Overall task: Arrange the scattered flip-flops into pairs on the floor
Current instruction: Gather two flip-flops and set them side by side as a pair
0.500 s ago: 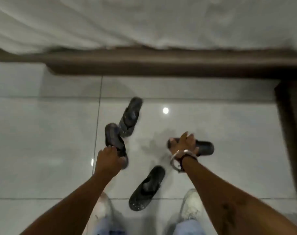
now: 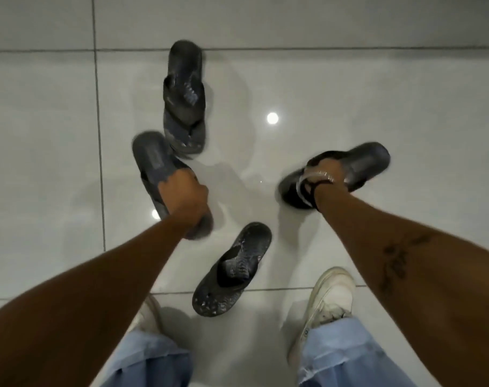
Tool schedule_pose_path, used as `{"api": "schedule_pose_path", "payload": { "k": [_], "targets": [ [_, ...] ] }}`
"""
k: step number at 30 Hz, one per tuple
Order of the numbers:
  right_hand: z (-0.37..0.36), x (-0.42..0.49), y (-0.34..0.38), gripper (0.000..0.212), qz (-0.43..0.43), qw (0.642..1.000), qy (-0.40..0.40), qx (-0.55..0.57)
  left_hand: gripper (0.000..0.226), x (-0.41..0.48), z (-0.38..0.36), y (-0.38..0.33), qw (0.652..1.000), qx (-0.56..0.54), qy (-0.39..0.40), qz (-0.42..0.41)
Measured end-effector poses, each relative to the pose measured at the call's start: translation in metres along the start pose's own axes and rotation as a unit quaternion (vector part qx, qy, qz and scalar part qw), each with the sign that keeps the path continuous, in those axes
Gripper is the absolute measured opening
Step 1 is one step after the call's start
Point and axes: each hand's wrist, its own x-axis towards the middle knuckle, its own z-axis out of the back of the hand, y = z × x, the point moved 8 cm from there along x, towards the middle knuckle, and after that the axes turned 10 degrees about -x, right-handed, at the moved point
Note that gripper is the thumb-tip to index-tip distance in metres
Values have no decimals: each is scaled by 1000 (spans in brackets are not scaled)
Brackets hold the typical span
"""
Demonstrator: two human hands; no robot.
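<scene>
Several dark flip-flops lie on the glossy white tiled floor (image 2: 42, 135). My left hand (image 2: 183, 195) is closed around the strap of the left flip-flop (image 2: 151, 160), which looks tilted and blurred. My right hand (image 2: 328, 170), with bangles at the wrist, grips the right flip-flop (image 2: 369, 163), which points up and to the right. A third flip-flop (image 2: 184, 96) rests flat farther away, just beyond the left one. A fourth flip-flop (image 2: 233, 270) lies nearest, between my arms, angled toward the upper right.
My two feet in white sneakers (image 2: 331, 298) and light blue trousers (image 2: 346, 356) stand at the bottom of the view, close to the nearest flip-flop. Ceiling lights reflect off the tiles.
The camera has tilted down and moved closer, so the bed and its frame are out of view. Both hands have closed around their flip-flops, and the right one has turned and shifted.
</scene>
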Motion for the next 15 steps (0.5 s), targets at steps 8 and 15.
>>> {"api": "schedule_pose_path", "payload": {
  "k": [8, 15],
  "targets": [
    [14, 6, -2, 22, 220, 961, 10, -165, 8, -22, -64, -145, 990, -80, 106, -43],
    [24, 26, -11, 24, 251, 954, -76, -147, 14, -23, -130, -205, 976, 6, 112, -189]
  ]
}}
